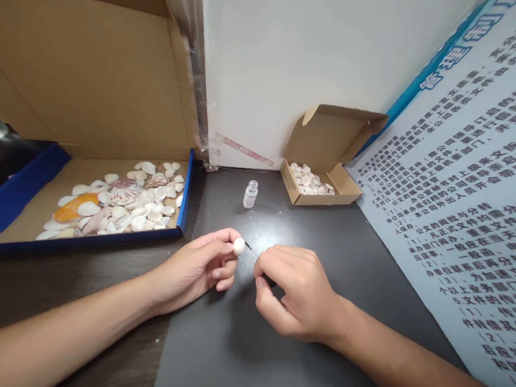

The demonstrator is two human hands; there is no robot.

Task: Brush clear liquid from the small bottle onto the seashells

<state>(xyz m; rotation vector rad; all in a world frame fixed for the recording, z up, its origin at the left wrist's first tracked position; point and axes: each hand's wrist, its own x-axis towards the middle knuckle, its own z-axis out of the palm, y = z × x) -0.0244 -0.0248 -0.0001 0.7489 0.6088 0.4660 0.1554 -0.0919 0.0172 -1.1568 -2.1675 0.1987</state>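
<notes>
My left hand pinches a small white ribbed seashell between thumb and fingertips. Closed around the thin handle of a small brush is my right hand. The brush's dark tip points at the shell's right side; whether it touches the shell I cannot tell. Most of the handle is hidden by my right fingers. Beyond both hands, a small clear glass bottle with a label stands upright and uncapped on the dark grey mat.
A blue-edged cardboard box at the left holds many shells, one of them orange. At the back right, a small open carton contains more shells. A white panel rises behind, and a printed board leans along the right.
</notes>
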